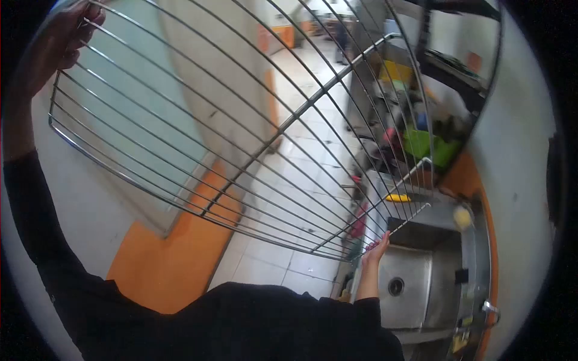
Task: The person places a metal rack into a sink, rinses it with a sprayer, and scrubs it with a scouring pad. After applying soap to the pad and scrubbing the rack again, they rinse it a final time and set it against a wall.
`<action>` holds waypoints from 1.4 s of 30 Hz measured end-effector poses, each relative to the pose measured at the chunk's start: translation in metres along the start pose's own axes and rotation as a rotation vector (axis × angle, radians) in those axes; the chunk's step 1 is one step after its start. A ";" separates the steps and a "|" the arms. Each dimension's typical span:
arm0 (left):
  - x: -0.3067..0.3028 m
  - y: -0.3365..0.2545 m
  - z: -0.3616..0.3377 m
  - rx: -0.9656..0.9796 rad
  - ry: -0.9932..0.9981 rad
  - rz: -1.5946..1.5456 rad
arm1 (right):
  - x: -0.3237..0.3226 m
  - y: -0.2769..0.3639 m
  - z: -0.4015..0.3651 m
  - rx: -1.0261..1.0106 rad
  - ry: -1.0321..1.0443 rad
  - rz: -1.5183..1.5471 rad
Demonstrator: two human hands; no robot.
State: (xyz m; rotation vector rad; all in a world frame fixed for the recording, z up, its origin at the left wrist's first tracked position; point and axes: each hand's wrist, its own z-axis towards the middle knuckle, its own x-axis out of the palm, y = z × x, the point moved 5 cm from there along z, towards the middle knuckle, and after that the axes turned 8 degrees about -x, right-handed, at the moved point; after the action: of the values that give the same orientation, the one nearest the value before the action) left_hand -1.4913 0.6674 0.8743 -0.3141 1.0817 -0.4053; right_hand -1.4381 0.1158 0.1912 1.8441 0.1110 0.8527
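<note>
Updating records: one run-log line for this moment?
left hand: holding wire rack | right hand: at rack's opposite end | sink: in view

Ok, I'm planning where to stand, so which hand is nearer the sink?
The right hand, at the edge of the wire rack beside the metal sink; the left hand grips the rack's far end, well away.
</note>
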 end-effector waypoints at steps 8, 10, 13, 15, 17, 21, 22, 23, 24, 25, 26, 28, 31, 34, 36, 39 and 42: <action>-0.063 0.154 -0.132 -0.460 -0.320 0.272 | 0.102 -0.212 -0.157 0.476 0.579 -0.280; -0.033 0.158 -0.147 -0.455 -0.262 0.262 | 0.089 -0.310 -0.150 0.247 0.967 -0.749; 0.059 0.151 -0.147 -0.279 0.030 0.151 | 0.088 -0.329 -0.194 0.125 1.244 -1.203; 0.130 0.203 -0.160 -0.281 0.104 0.117 | 0.087 -0.336 -0.213 0.192 1.207 -1.358; 0.201 0.263 -0.194 -0.244 0.166 0.071 | 0.056 -0.370 -0.216 0.113 1.233 -1.421; 0.323 0.368 -0.263 -0.345 0.331 0.009 | 0.016 -0.367 -0.223 0.201 1.169 -1.479; 0.346 0.395 -0.286 -0.371 0.324 0.008 | 0.006 -0.363 -0.221 0.201 1.186 -1.477; 0.361 0.417 -0.305 -0.399 0.318 0.005 | 0.003 -0.357 -0.218 0.240 1.134 -1.485; 0.374 0.440 -0.324 -0.452 0.301 -0.020 | 0.000 -0.351 -0.216 0.276 1.082 -1.490; 0.382 0.461 -0.339 -0.504 0.285 -0.043 | 0.006 -0.342 -0.215 0.345 0.957 -1.496; 0.381 0.477 -0.346 -0.558 0.270 -0.069 | 0.008 -0.338 -0.211 0.410 0.830 -1.502; 0.377 0.506 -0.359 -0.650 0.277 -0.055 | 0.028 -0.342 -0.199 0.422 0.856 -1.492; 0.373 0.541 -0.375 -0.775 0.224 -0.026 | 0.076 -0.374 -0.167 0.225 1.027 -1.493; 0.388 0.584 -0.400 -0.837 0.213 0.051 | 0.172 -0.408 -0.149 -0.168 1.254 -1.538; 0.400 0.602 -0.414 -0.822 0.174 0.114 | 0.254 -0.414 -0.151 -0.188 1.285 -1.471; 0.387 0.605 -0.404 -0.974 0.244 0.238 | 0.358 -0.452 -0.129 -0.248 1.330 -1.428; 0.389 0.620 -0.406 -0.932 0.104 0.276 | 0.469 -0.481 -0.115 -0.440 1.327 -1.354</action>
State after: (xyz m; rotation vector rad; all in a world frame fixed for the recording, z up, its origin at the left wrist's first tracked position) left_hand -1.5945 1.0139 0.1191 -0.9570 1.3463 0.3654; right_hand -1.0137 0.6274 0.0427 0.2483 1.6084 0.7859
